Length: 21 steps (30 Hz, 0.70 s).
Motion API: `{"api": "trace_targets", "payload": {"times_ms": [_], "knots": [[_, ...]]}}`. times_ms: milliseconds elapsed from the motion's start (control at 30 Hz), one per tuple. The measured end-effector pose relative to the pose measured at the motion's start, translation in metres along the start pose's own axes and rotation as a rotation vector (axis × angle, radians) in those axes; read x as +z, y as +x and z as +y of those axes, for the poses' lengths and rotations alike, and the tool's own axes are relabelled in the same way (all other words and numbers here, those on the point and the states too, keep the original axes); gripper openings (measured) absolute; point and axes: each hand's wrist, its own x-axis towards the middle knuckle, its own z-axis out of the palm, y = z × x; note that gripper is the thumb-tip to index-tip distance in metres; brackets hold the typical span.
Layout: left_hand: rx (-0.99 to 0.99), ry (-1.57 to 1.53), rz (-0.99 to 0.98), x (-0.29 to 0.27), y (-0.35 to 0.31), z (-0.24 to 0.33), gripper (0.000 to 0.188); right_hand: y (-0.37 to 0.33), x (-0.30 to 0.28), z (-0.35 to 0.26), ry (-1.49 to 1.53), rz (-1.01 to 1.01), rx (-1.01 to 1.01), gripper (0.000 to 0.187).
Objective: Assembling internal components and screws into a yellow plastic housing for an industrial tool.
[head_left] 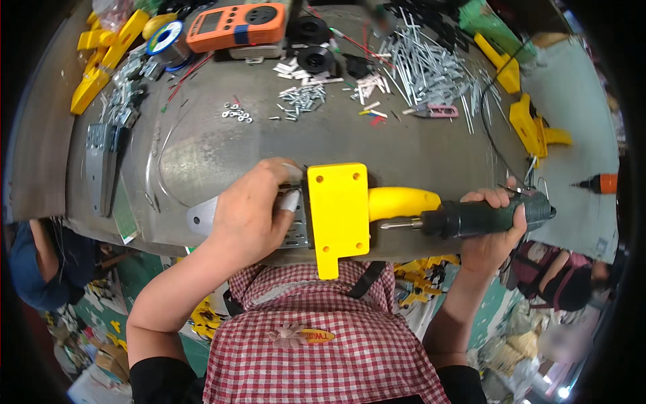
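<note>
My left hand (252, 209), with white coverings on the fingertips, is closed around a slotted grey metal blade (296, 234) whose pointed end sticks out to the left. At the blade's right end is a yellow plastic housing (338, 209) with screw holes near its corners. A rounded yellow grip (404, 202) extends from it to the right. My right hand (491, 246) is wrapped around a dark green electric screwdriver (447, 221). Its bit points left, just below the grip and apart from the housing's holes.
Small screws (303, 99), nuts (237, 113) and a pile of metal rods (424, 67) lie farther back on the metal table (208, 145). An orange multimeter (237, 27) and a solder spool (168, 44) stand behind. More yellow housings (528, 128) are at the right. Other people sit at both sides.
</note>
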Motion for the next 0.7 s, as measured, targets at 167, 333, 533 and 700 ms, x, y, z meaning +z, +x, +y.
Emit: {"api": "trace_targets", "payload": {"times_ms": [167,333,533,700], "knots": [[0.032,0.139,-0.011,-0.003,-0.002,0.003,0.053,-0.009,-0.002,0.013,0.045,-0.010,0.019,0.042],[0.109,0.106,0.052,0.001,-0.001,-0.001,0.060,-0.024,-0.003,0.011,0.132,-0.084,0.008,0.043],[0.082,0.108,0.023,0.000,-0.003,0.000,0.063,-0.023,-0.006,0.010,0.077,-0.035,-0.050,0.044],[0.062,0.121,0.030,0.000,-0.005,-0.001,0.061,-0.025,-0.008,0.018,0.161,-0.077,0.007,0.047]]}}
